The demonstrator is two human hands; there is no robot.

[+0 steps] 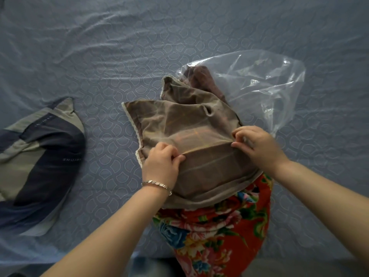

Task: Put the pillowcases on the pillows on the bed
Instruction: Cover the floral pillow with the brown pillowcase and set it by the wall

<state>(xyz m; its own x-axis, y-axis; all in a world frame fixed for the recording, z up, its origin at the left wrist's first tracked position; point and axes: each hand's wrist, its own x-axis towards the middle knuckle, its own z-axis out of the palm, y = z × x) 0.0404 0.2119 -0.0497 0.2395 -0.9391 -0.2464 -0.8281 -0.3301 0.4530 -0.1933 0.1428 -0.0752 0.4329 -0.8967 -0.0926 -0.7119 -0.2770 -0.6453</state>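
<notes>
A brown checked pillowcase with a lace edge lies bunched over the far end of a red floral pillow near the bed's front edge. My left hand, with a bracelet on the wrist, pinches a fold of the brown pillowcase at its left side. My right hand pinches the same fold at its right side. The fabric is stretched taut between the two hands. A second pillow in a grey and navy case lies at the left.
A clear plastic bag lies behind the brown pillowcase, with some dark reddish cloth at its mouth. The blue quilted bedsheet covers the whole bed, wrinkled at the upper left.
</notes>
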